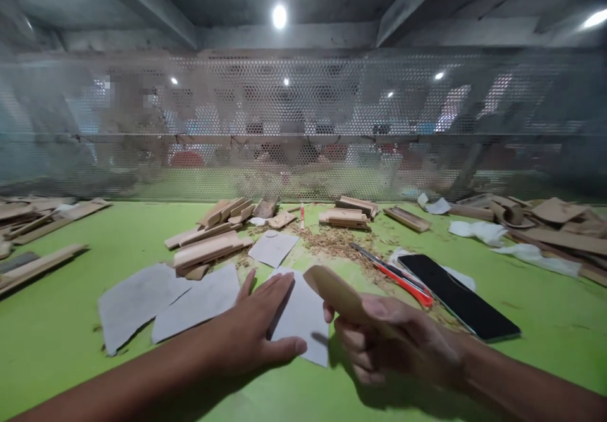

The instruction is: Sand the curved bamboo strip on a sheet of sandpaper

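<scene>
My left hand (263, 321) lies flat with its fingers stretched over a pale grey sheet (308, 327) on the green table. In my right hand (389, 336), a thin, curved tan piece (334, 289) is gripped between thumb and fingers, raised just right of that sheet; whether it is bark or stiff paper I cannot tell. More grey sheets (137, 302) lie to the left of my left hand. A smaller grey sheet (274, 248) rests beyond my fingertips. To the right of the sheet is a utility knife (398, 279) with a red handle.
Beside the knife lies a black phone (459, 295). Stacked curved tan strips (208, 248) and more strips (346, 216) stand further back, with brown shreds (327, 245) between them. A heap of brown pieces (550, 219) is at the right. Perforated mesh (294, 112) closes the far edge.
</scene>
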Motion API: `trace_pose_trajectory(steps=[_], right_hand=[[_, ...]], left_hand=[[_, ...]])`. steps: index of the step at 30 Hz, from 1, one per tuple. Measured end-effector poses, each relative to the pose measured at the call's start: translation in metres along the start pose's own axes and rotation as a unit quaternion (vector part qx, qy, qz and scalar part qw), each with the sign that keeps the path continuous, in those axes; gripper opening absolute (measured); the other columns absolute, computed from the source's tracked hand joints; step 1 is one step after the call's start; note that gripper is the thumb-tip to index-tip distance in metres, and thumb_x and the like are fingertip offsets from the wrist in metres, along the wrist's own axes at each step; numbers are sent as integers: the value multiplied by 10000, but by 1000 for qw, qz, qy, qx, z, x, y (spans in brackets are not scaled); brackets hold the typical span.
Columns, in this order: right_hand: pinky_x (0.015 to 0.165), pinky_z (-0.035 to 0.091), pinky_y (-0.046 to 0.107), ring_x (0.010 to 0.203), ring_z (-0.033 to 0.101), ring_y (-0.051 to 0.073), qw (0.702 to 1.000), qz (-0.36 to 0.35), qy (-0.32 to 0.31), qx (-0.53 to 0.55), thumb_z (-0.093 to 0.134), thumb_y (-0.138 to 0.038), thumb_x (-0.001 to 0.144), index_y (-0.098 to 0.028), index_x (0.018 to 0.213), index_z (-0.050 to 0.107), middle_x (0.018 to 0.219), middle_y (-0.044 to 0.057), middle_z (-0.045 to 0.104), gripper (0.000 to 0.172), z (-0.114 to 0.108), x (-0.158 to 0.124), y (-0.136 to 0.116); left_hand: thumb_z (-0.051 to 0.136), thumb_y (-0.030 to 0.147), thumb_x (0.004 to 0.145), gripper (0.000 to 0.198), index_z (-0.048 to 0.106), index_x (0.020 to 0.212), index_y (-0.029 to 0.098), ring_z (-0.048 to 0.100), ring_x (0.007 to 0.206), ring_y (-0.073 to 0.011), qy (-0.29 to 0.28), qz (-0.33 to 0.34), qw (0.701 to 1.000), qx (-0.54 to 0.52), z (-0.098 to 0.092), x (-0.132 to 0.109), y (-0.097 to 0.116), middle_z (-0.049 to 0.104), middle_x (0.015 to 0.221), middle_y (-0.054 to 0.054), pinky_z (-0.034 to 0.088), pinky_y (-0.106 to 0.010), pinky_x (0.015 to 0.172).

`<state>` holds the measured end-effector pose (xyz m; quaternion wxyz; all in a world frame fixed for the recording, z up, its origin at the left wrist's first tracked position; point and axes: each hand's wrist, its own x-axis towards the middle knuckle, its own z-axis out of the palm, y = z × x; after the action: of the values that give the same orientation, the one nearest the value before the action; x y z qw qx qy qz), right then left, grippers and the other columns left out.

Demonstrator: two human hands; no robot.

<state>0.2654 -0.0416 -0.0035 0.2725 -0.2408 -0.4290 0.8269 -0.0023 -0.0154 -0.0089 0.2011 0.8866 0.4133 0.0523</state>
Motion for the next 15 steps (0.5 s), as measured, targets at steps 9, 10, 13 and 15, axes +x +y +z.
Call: trace_pose_trajectory(steps=[9,10,13,15], right_hand=[[560,379,268,546,513,134,995,20,-86,55,392,-565,905,-50,1202,666,789,46,573,654,8,-10,1],[546,367,262,533,500,128,995,22,-84,58,388,-555,907,-47,1199,667,784,45,571,648,9,-10,0],[536,361,255,512,491,120,995,35,-75,62,393,-541,911,-44,1203,667,772,45,576,638,9,-11,-3],[524,365,253,504,491,120,995,41,-67,68,406,-553,906,-39,1211,664,759,46,580,651,9,-10,-2]], left_hand=[[559,720,955,920,165,1666,291,227,1544,-427,23,14,999,28,14,4,-17,292,1694,-122,-38,-637,1237],[556,718,956,914,178,1664,282,209,1551,-421,18,10,999,27,14,5,-17,280,1698,-125,-45,-636,1238],[543,722,959,917,180,1661,258,171,1566,-397,8,1,1000,22,12,6,-14,247,1705,-137,-66,-642,1232],[542,714,960,921,169,1660,244,168,1568,-392,3,1,1000,20,9,6,-11,244,1704,-148,-76,-655,1224]])
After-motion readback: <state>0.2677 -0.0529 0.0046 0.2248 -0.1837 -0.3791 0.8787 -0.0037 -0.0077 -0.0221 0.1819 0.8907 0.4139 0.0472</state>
